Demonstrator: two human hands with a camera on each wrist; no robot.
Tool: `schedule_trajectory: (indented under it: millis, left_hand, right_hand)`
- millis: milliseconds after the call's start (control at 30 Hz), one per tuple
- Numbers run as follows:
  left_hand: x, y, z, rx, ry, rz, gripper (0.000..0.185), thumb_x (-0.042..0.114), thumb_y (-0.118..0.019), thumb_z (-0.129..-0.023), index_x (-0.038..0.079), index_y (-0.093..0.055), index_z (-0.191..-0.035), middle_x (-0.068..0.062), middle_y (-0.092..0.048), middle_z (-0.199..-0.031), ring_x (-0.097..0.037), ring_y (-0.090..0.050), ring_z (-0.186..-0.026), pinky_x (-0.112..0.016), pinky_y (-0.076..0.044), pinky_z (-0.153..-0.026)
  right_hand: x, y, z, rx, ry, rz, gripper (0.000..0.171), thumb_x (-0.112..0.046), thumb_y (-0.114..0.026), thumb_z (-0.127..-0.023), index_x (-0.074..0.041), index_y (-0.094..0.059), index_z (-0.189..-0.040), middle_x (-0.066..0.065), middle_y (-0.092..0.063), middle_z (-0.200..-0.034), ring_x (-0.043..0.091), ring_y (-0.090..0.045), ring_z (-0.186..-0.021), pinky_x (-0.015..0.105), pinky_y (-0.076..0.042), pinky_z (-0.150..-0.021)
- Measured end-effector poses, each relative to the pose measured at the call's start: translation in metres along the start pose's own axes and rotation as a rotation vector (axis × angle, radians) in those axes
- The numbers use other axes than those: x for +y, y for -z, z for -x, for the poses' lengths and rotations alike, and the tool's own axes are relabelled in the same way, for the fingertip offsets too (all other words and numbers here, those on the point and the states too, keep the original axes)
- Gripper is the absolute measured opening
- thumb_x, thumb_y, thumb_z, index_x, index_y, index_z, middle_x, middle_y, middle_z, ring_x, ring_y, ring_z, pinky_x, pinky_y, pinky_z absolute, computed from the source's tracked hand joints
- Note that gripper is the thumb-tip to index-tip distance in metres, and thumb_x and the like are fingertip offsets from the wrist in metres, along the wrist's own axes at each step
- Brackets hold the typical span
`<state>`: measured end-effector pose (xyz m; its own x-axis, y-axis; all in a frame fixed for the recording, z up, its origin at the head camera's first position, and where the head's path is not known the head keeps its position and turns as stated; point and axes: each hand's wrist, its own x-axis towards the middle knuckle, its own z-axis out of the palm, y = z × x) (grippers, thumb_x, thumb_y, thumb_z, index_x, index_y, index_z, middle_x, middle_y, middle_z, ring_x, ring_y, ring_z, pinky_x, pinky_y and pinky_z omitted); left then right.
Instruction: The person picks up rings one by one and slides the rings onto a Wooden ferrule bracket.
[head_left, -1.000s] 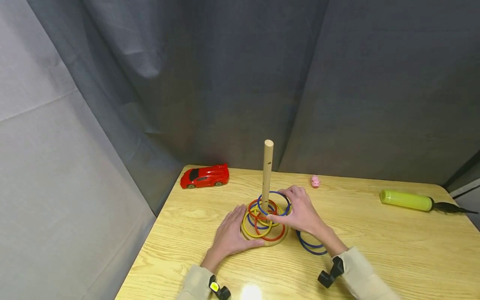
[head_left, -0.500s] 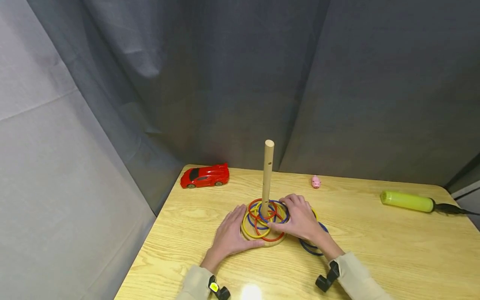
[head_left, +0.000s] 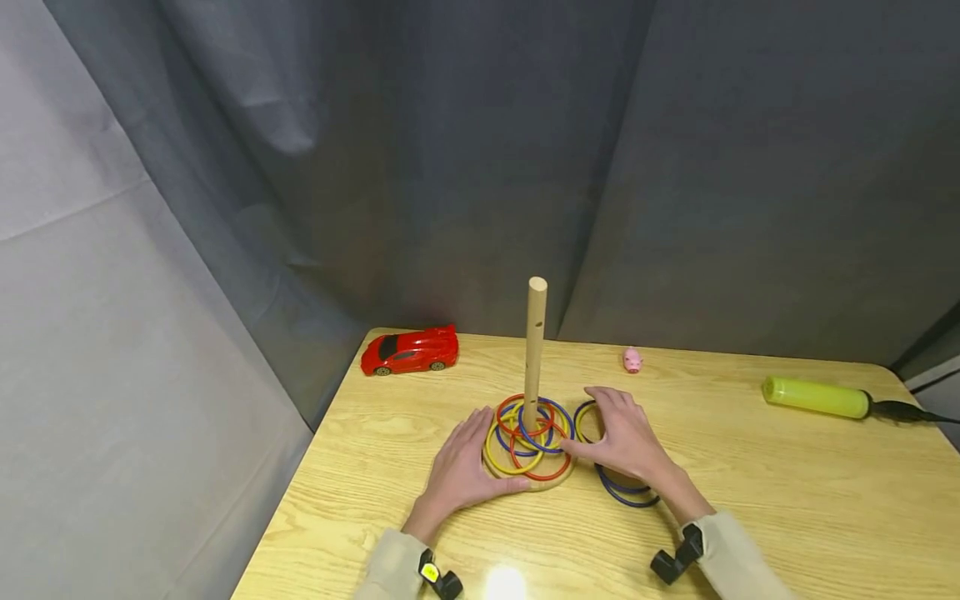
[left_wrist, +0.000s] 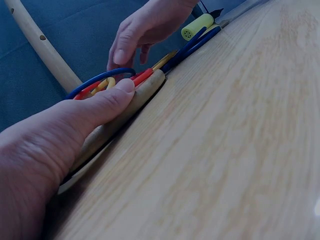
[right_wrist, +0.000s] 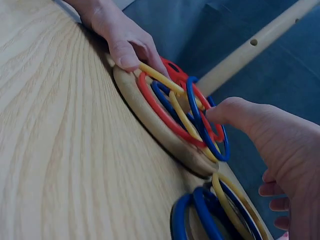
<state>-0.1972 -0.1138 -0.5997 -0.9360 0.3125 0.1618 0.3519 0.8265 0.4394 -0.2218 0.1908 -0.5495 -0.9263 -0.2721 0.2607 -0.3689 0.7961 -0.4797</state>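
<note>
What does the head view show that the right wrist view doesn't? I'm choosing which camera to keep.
Only the head view shows the red toy car, the pink pig and the green pump. Only the right wrist view shows the loose rings close up beside the base. Both show the peg, the stacked rings and both hands, left and right.

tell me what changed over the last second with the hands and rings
The right hand let the blue ring drop onto the stack at the peg, then moved right and down over the loose rings on the table. The left hand stayed on the base; car, pig and pump unchanged.
</note>
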Motion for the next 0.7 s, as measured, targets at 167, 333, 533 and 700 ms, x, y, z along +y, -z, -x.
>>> schedule_trajectory:
  millis: [167, 333, 533, 700]
  left_hand:
    - [0.001, 0.001, -0.002, -0.006, 0.004, -0.001, 0.139, 0.101, -0.058, -0.065, 0.013, -0.024, -0.167, 0.0, -0.026, -0.172, -0.016, -0.02, -0.16, -0.038, -0.023, -0.13]
    - [0.0, 0.0, -0.002, -0.004, 0.003, -0.005, 0.139, 0.101, -0.057, -0.065, 0.013, -0.025, -0.167, 0.0, -0.027, -0.172, -0.016, -0.02, -0.16, -0.038, -0.024, -0.129]
    - [-0.001, -0.001, -0.001, -0.002, 0.008, -0.004, 0.139, 0.101, -0.058, -0.064, 0.013, -0.025, -0.167, 0.0, -0.028, -0.172, -0.017, -0.021, -0.16, -0.038, -0.024, -0.129]
    - [-0.001, -0.001, 0.0, -0.006, 0.009, 0.003, 0.14, 0.101, -0.058, -0.064, 0.013, -0.025, -0.167, 0.0, -0.027, -0.172, -0.016, -0.021, -0.16, -0.037, -0.023, -0.129]
  right_hand:
    - [0.011, 0.003, 0.006, 0.001, -0.031, 0.034, 0.108, -0.066, -0.084, -0.073, 0.005, -0.05, -0.147, 0.027, -0.051, -0.148, 0.048, -0.045, -0.135, 0.069, -0.038, -0.109]
    - [0.018, 0.004, 0.012, 0.0, -0.09, 0.046, 0.108, -0.062, -0.085, -0.074, 0.008, -0.048, -0.147, 0.031, -0.049, -0.147, 0.051, -0.043, -0.134, 0.069, -0.037, -0.109]
    - [0.02, 0.0, 0.017, -0.014, -0.149, 0.067, 0.11, -0.065, -0.084, -0.074, 0.01, -0.047, -0.146, 0.035, -0.05, -0.143, 0.052, -0.046, -0.128, 0.069, -0.042, -0.103]
    - [0.019, -0.001, 0.018, -0.008, -0.192, 0.074, 0.106, -0.059, -0.086, -0.074, 0.013, -0.048, -0.143, 0.038, -0.05, -0.14, 0.054, -0.048, -0.127, 0.068, -0.044, -0.101]
